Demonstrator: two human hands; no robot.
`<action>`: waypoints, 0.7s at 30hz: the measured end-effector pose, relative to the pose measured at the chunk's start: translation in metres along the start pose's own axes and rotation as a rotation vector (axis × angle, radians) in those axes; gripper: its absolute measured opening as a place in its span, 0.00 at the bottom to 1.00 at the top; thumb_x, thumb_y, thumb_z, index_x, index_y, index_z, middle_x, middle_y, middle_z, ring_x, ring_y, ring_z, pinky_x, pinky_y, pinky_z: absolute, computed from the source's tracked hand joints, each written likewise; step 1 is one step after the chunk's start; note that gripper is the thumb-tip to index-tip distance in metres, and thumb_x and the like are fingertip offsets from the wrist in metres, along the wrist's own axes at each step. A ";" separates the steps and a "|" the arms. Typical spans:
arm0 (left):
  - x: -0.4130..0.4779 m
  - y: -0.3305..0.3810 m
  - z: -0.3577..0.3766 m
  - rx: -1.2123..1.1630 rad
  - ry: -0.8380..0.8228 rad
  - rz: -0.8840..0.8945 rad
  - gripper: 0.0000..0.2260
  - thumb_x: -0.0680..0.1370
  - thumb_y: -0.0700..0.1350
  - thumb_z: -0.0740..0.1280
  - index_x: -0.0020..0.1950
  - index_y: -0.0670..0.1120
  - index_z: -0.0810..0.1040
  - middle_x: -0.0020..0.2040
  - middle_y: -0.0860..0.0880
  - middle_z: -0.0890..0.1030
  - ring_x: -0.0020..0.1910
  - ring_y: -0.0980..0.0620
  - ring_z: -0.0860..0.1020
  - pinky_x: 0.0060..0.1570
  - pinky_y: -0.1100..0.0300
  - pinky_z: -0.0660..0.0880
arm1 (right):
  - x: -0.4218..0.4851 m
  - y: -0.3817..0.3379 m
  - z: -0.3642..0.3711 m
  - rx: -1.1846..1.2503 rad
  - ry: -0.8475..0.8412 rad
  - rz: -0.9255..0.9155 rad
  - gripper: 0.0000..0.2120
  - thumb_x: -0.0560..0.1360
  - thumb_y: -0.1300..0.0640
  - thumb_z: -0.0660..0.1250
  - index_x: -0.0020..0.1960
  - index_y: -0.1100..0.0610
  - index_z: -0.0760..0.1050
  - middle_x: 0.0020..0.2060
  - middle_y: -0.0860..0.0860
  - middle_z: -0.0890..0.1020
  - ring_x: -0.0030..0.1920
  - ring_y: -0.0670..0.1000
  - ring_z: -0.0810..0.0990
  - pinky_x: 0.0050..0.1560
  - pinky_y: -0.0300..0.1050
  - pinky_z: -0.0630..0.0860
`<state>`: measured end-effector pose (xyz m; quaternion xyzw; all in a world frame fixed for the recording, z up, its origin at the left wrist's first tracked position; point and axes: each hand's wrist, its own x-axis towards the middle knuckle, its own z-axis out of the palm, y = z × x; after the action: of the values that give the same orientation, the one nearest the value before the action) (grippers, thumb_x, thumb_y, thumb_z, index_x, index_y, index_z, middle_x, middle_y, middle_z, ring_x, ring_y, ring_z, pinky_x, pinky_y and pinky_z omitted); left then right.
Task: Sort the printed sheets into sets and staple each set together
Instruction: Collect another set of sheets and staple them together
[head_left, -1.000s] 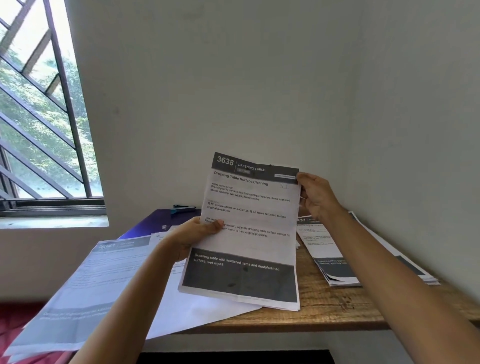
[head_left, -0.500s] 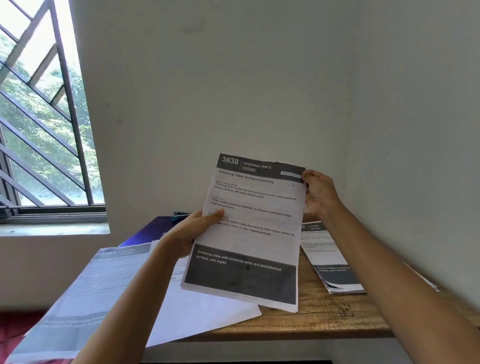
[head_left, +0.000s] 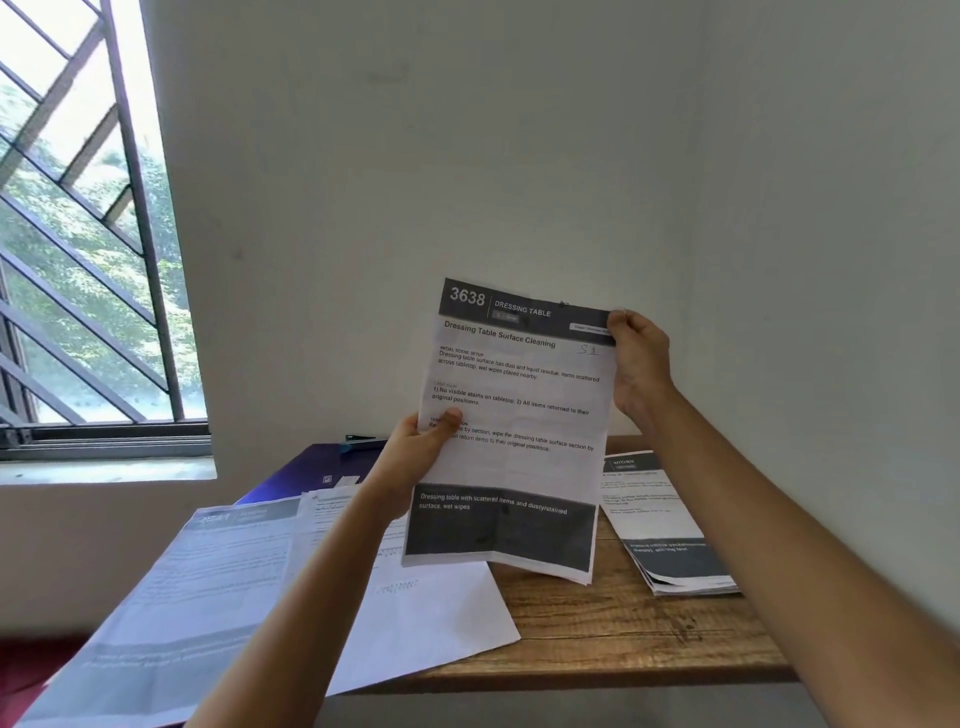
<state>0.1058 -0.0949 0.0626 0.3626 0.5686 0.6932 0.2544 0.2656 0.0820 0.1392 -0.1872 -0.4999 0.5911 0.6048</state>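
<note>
I hold a set of printed sheets (head_left: 514, 415) upright above the table; the top page reads "3638 Dressing Table Surface Cleaning". My left hand (head_left: 415, 457) grips its left edge at mid height, thumb on the front. My right hand (head_left: 636, 364) pinches the top right corner. A small dark mark sits at the top edge of the set. A blue-green stapler (head_left: 360, 441) lies at the back of the table, partly hidden behind my left hand.
Loose printed sheets (head_left: 218, 582) spread over the left of the wooden table (head_left: 623, 639) and overhang its edge. A stack of sheets headed "Kitchen" (head_left: 660, 525) lies at the right by the wall. A dark purple folder (head_left: 301, 473) lies at the back. A barred window (head_left: 78, 234) is at left.
The held set has risen slightly and my view has shifted; both hands keep their grips on it.
</note>
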 end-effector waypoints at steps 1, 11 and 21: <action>0.000 -0.001 0.001 0.002 0.007 0.005 0.11 0.77 0.50 0.68 0.54 0.45 0.75 0.50 0.43 0.83 0.44 0.45 0.83 0.41 0.53 0.82 | 0.000 0.000 0.000 0.005 -0.004 -0.002 0.11 0.79 0.59 0.63 0.39 0.53 0.77 0.37 0.50 0.79 0.35 0.49 0.77 0.40 0.45 0.77; 0.006 -0.008 0.007 0.009 0.091 0.062 0.10 0.76 0.53 0.68 0.50 0.47 0.77 0.47 0.46 0.84 0.45 0.45 0.83 0.45 0.51 0.81 | -0.002 -0.010 0.010 0.039 -0.076 -0.143 0.10 0.80 0.60 0.62 0.41 0.54 0.77 0.38 0.50 0.80 0.38 0.48 0.78 0.45 0.44 0.77; -0.002 -0.036 0.006 -0.014 0.066 0.041 0.28 0.66 0.58 0.71 0.60 0.43 0.78 0.53 0.43 0.84 0.49 0.43 0.84 0.52 0.44 0.80 | -0.009 0.006 -0.001 -0.177 -0.191 -0.138 0.13 0.81 0.55 0.58 0.42 0.50 0.78 0.41 0.48 0.82 0.40 0.47 0.78 0.44 0.43 0.74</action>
<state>0.1100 -0.0850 0.0280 0.3495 0.5641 0.7139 0.2236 0.2651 0.0760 0.1308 -0.1480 -0.6171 0.5168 0.5746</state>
